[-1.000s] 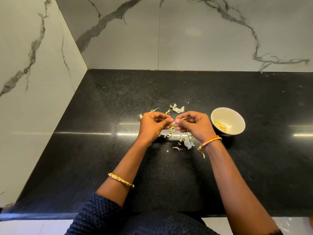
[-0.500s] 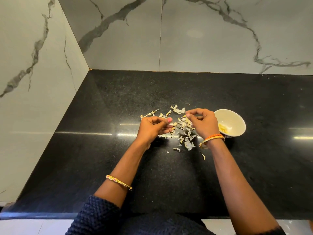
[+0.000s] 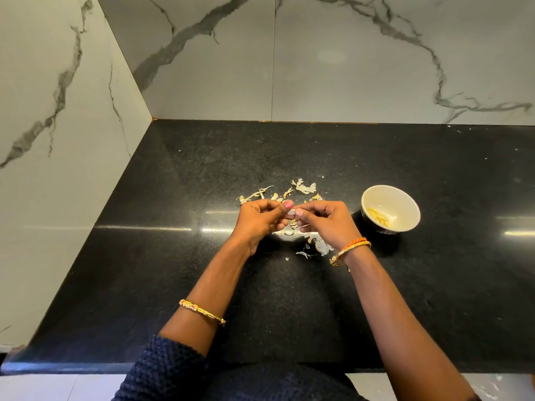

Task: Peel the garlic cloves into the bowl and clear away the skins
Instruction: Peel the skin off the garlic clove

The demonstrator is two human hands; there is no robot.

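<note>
Peeling is the step in hand: the person's left hand point(image 3: 262, 219) and right hand point(image 3: 325, 222) are meeting above the black granite countertop point(image 3: 173, 256), fingertips together, and both are pinching a small pale garlic clove point(image 3: 291, 212) that is showing between the thumbs. The fingers of each hand are curling inward around that pinch, so neither hand is free. Beneath and beyond the hands, papery garlic skins point(image 3: 302, 186) are lying scattered on the countertop, some strands to the far left of the heap and more just beside the right wrist. The cream bowl point(image 3: 405, 198) is standing to the right of the right hand, near but not touching it, and a few yellowish peeled cloves point(image 3: 377, 217) are resting inside. How much skin is clinging to the held clove is too small to tell. Judging from this, the task is partway along: cloves are collecting in the bowl, while the skins are waiting to be cleared. The next move is likely calling for a nail to lift the skin's edge and strip it, then a short carry rightward to drop the bare clove over the bowl's rim without flicking skins in with it.
</note>
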